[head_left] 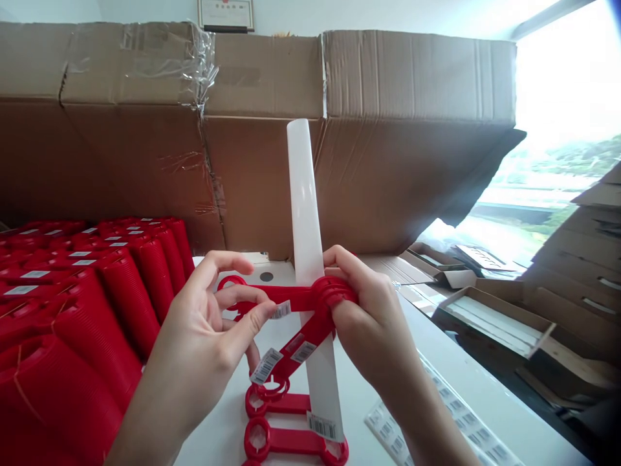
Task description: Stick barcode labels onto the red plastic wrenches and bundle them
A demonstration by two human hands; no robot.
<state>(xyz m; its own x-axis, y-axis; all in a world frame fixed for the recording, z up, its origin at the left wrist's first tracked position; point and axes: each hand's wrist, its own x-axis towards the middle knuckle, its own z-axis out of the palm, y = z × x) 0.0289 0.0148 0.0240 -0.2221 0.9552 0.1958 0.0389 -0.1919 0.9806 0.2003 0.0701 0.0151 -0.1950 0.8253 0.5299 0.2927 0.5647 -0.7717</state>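
Note:
My left hand (213, 323) has its thumb and a finger pinched at a small white barcode sticker (281, 310), with the index finger raised. Another barcode sticker (266, 366) sticks out just below these fingers. My right hand (371, 310) is closed around the ring ends of several red plastic pieces (286, 346), flat bars with rings at their ends, fanned out toward my left hand. One bar bears a barcode sticker (303, 351). Behind them a long white strip (305, 200) rises, tilted slightly; its lower end carries a barcode sticker (323, 426). My right fingertips are partly hidden.
More red pieces (295, 441) lie on the white table (218, 414). Bundled stacks of red pieces (92, 323) stand at the left. Barcode sticker sheets (456, 414) lie at the right. A large cardboard box (262, 162) blocks the back; open boxes (495, 317) stand beyond the table's right edge.

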